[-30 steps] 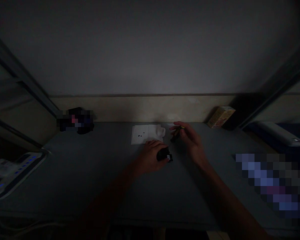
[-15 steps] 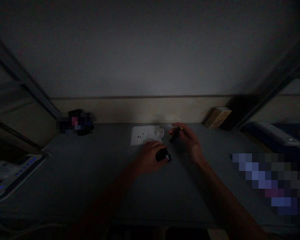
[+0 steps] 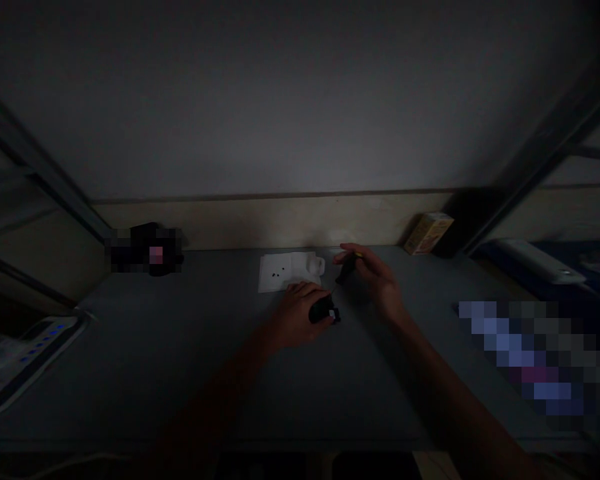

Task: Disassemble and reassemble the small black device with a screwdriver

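Observation:
My left hand (image 3: 296,317) is closed around a small black object (image 3: 320,311), held low over the grey desk; a pale patch shows at its right end. The dim light hides what kind of object it is. Between the fingers of my right hand (image 3: 384,288) is a screwdriver (image 3: 348,269) with a dark handle, a yellow band and a thin shaft. Its shaft slants down toward the black object, but whether the tip touches is too dark to tell. Just beyond my left hand lies a white sheet of paper (image 3: 267,283) bearing a few tiny dark pieces (image 3: 276,274).
A yellowish box (image 3: 429,233) stands by the wall at the back right. Dark, partly blurred-out items (image 3: 155,257) sit at the back left. At the left edge rests a white power strip (image 3: 35,353) with blue lights. A pixelated item (image 3: 510,350) lies right.
The view has shifted slightly. Both hands keep nearly the same pose around the black object and the screwdriver.

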Motion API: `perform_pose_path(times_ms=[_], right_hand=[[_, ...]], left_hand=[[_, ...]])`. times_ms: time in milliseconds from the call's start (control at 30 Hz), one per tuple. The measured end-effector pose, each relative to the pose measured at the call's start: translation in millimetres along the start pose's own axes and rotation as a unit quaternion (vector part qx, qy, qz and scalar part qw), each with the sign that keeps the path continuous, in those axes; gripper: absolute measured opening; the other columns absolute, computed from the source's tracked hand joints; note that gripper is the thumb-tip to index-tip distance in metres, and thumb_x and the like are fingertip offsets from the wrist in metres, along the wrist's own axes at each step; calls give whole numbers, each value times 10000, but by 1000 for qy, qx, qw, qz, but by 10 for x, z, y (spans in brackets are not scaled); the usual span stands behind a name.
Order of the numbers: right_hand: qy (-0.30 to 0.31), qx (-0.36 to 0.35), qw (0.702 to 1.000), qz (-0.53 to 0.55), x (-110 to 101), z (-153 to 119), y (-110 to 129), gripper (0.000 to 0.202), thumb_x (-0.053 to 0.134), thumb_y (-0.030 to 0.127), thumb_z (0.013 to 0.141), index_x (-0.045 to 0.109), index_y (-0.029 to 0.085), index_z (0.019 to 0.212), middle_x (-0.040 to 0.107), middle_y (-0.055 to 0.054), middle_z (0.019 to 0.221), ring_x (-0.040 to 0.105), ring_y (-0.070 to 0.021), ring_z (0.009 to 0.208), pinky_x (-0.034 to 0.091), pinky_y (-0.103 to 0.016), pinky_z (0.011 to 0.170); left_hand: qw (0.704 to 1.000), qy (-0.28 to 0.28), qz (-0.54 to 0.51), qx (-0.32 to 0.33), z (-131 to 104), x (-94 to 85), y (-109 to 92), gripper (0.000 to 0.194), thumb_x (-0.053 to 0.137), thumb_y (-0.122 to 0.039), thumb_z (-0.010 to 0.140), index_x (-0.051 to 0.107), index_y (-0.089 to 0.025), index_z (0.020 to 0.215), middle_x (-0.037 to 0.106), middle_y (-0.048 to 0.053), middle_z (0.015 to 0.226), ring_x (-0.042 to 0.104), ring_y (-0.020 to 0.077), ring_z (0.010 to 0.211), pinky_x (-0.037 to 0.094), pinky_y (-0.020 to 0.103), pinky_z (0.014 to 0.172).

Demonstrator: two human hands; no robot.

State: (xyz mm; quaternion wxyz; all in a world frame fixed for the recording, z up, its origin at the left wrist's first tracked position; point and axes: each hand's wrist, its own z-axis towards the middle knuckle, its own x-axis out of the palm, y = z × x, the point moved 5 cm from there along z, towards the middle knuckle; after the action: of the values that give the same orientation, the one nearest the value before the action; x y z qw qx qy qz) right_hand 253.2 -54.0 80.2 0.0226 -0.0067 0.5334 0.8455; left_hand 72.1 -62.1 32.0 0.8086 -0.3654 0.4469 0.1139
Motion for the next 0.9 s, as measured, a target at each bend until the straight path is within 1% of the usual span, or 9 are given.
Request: perform_pose_path(times_ms=[100, 233, 367, 433, 567, 633, 700, 800, 900], right_hand=[[-30, -14, 999, -41, 7, -4, -11, 243, 566, 427, 1004, 730, 306, 1135, 710, -53, 1159, 658, -244, 1072, 526, -420, 931], [-77, -27, 990, -110, -14, -9, 23, 175, 700, 430, 925, 759, 297, 1022, 700, -44, 1056, 655, -227, 965, 532, -393, 865], [-41, 3, 997, -71, -45, -2, 29, 351, 666, 364, 942, 698, 326, 1289, 726, -35, 1026, 665, -211, 895, 535, -392, 848], [-18, 17, 999, -27, -62, -1, 19, 396, 634, 337, 953, 658, 328, 1348, 734, -32, 1023, 671, -214, 898, 537, -397, 855], [0, 10, 1000, 1, -50, 1, 9, 240, 566, 364, 995, 722, 298, 1165, 741, -48, 1133, 665, -253, 1092, 506, -436, 968], [-25, -12, 999, -43, -48, 2, 27, 226, 574, 419, 997, 743, 282, 1061, 715, -59, 1200, 639, -263, 1155, 490, -438, 997], [-63, -28, 992, -104, -61, 0, 49, 218, 655, 458, 952, 762, 279, 1015, 694, -62, 1155, 645, -252, 1087, 505, -421, 959], [-78, -23, 987, -141, -76, -2, 55, 254, 753, 435, 886, 777, 303, 1102, 677, -44, 1043, 651, -220, 943, 529, -403, 890], [-44, -5, 994, -100, -76, -4, 40, 385, 713, 393, 919, 713, 335, 1299, 703, -43, 1090, 662, -218, 964, 536, -404, 901]], left_hand=[[1000, 7, 8, -3, -1, -8, -10, 530, 724, -386, 911, 576, -241, 1399, 640, 85, 1357, 575, 283, 1270, 402, 476, 1137], [1000, 15, 14, -8, 1, -17, -24, 624, 723, -394, 915, 494, -267, 1482, 611, 85, 1423, 557, 295, 1306, 389, 485, 1155], [1000, 20, 14, -12, 1, -11, -19, 618, 724, -383, 913, 499, -281, 1479, 625, 78, 1396, 566, 296, 1286, 400, 482, 1143], [1000, 15, 15, -13, 0, -10, -10, 601, 732, -381, 906, 522, -274, 1460, 630, 78, 1381, 571, 296, 1272, 402, 480, 1137], [1000, 12, 9, -3, -3, -8, -13, 558, 721, -389, 918, 548, -270, 1435, 633, 75, 1371, 576, 285, 1266, 397, 473, 1134], [1000, 18, 7, -4, -2, -8, -14, 541, 723, -384, 919, 559, -273, 1422, 639, 73, 1361, 579, 279, 1262, 401, 469, 1128], [1000, 21, 7, -8, -1, -12, -12, 533, 728, -383, 917, 568, -270, 1412, 639, 73, 1367, 574, 278, 1273, 395, 470, 1135], [1000, 23, 3, -7, -3, -17, -15, 543, 735, -378, 912, 564, -267, 1416, 618, 72, 1414, 551, 279, 1318, 374, 467, 1163], [1000, 16, -3, -8, -7, -19, -13, 585, 744, -364, 901, 536, -276, 1441, 571, 72, 1485, 524, 282, 1363, 371, 465, 1171]])
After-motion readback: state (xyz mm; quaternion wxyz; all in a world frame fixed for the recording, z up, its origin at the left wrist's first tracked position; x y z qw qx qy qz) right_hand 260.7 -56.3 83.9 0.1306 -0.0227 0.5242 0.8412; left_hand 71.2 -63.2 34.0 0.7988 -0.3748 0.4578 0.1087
